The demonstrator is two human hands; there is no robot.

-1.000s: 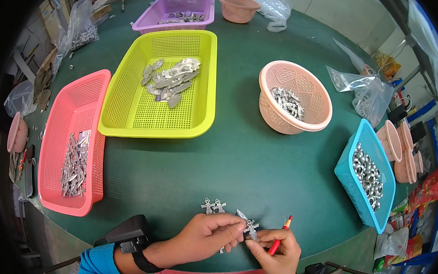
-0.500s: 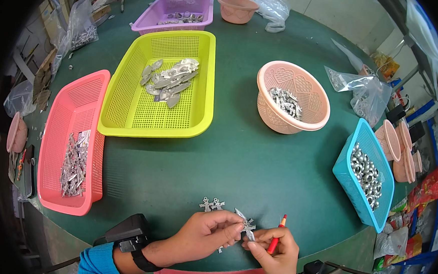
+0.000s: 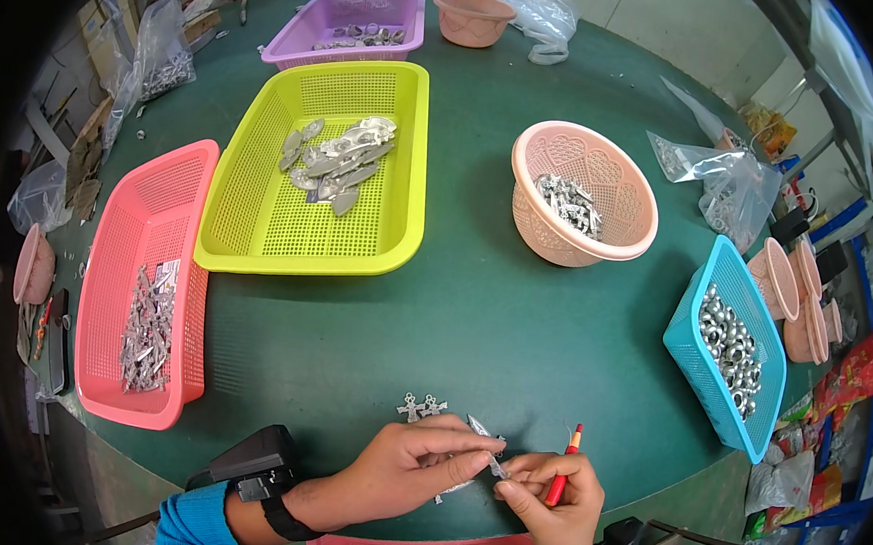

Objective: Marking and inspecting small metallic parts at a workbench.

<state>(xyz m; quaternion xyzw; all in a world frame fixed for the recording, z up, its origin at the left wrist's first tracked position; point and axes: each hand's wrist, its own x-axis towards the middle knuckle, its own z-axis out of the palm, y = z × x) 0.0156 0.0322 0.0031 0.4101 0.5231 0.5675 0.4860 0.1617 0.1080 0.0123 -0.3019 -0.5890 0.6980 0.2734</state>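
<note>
Both hands pinch one small metal casting at the lower middle of the frame.

Since a second ago little has shifted: the left hand (image 3: 415, 466) and right hand (image 3: 553, 499) have kept their fingertips closed on the silvery metal piece (image 3: 485, 458), so the work on it seems mid-step. The right hand also clasps a red-handled tool (image 3: 565, 465). A pair of small castings (image 3: 420, 406) lies on the green table (image 3: 474, 315) just above the hands; the pink round basket (image 3: 585, 207) sits upper right.
</note>
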